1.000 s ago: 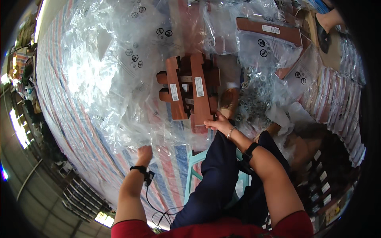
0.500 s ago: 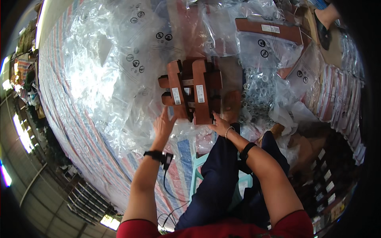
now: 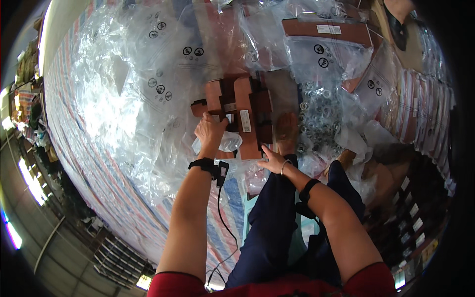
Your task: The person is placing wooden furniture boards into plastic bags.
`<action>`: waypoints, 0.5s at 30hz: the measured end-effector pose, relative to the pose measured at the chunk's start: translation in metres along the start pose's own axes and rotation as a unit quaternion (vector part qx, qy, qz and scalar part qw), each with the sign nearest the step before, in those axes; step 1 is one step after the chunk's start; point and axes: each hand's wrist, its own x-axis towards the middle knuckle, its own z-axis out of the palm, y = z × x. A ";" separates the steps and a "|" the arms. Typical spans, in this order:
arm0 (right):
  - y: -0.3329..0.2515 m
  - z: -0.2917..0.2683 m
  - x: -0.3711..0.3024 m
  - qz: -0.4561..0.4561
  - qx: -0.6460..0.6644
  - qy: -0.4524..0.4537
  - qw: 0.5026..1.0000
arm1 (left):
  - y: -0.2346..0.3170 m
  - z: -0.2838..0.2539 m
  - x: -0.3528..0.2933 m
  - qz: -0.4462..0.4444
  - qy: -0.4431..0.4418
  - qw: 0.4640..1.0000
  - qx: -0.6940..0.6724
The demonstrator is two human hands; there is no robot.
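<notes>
Brown flat cardboard boxes (image 3: 247, 121) with white labels lie crossed in a stack before me, two lengthwise on top of others set crosswise. My left hand (image 3: 211, 132) is over the left upper box, its fingers bent and closed on a clear plastic bag (image 3: 229, 142). The bag spreads out on both sides of the wrist and covers the near part of that box. My right hand (image 3: 273, 161) is at the near right corner of the stack, thumb and index finger apart, holding nothing.
Clear plastic bags (image 3: 143, 94) cover the striped sheet (image 3: 106, 156) on the left. Metal rings (image 3: 319, 116) lie heaped right of the stack. Beyond them is a bagged brown box (image 3: 326, 32). My foot (image 3: 287, 131) rests beside the stack; another person's foot (image 3: 396, 29) is at the far right.
My left hand has moved up and right onto the left upper box, and a clear plastic bag now shows under it. My right hand has come slightly away from the right box.
</notes>
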 end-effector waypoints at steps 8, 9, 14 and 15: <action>-0.029 -0.020 -0.020 -0.013 -0.029 0.068 0.997 | 0.010 -0.003 -0.005 -0.010 0.011 1.000 -0.010; -0.038 -0.026 -0.023 -0.005 -0.042 0.103 0.994 | 0.005 -0.004 -0.005 -0.009 0.015 1.000 -0.010; -0.030 -0.067 -0.061 -0.028 0.123 0.170 0.977 | 0.000 -0.004 -0.011 -0.011 -0.046 0.999 -0.001; -0.033 -0.075 -0.069 -0.019 0.162 0.188 0.969 | -0.003 -0.002 -0.009 -0.032 -0.088 0.995 0.021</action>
